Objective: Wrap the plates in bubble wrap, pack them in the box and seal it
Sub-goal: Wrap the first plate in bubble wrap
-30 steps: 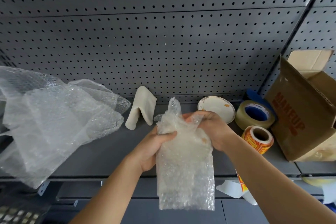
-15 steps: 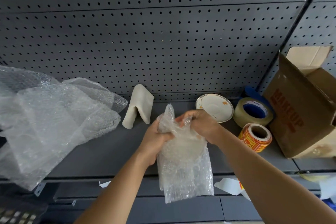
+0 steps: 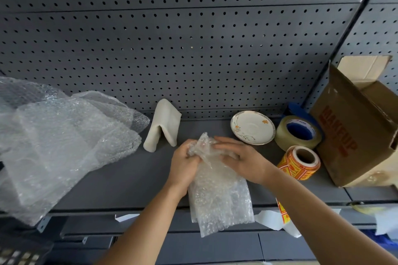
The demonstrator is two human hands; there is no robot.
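A bubble-wrap bundle [image 3: 217, 196] lies on the grey shelf [image 3: 120, 180], its lower end hanging over the front edge. My left hand [image 3: 184, 165] grips the crumpled top of the wrap from the left. My right hand [image 3: 241, 158] lies flat across the bundle's upper part, fingers pointing left; what is inside is hidden. An unwrapped white plate [image 3: 253, 127] with orange flowers rests behind my right hand. The brown cardboard box [image 3: 353, 127] stands at the right with its flaps up.
A large loose pile of bubble wrap [image 3: 58, 142] fills the shelf's left side. A folded cream cloth [image 3: 162, 125] stands by the pegboard. A clear tape roll [image 3: 298, 132] and an orange label roll [image 3: 300, 162] sit beside the box.
The bundle has come down from upright in the air onto the shelf. My right hand shifted from gripping the top to pressing flat over it.
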